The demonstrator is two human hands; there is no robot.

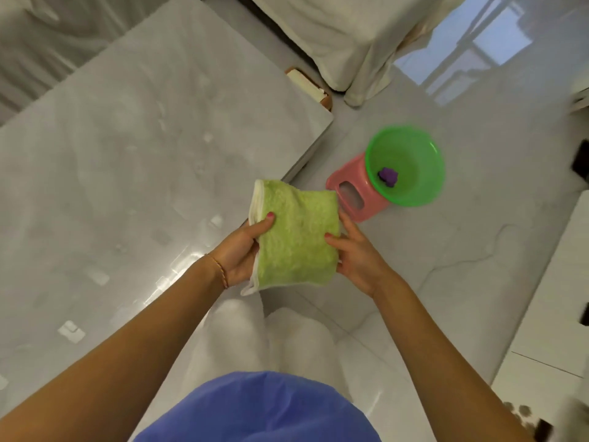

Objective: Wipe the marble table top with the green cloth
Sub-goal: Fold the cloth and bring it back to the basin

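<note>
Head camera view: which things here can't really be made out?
- Purple thing in the green bowl: too small and blurred to identify.
- Marble table top: far and left ends cut off by the picture's edge.
- Green cloth: folded, its inner side hidden; both hands cover its edges.

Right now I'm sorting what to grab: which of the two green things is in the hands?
The folded green terry cloth, held by both hands. The green plastic bowl sits apart on the pink stool.
</note>
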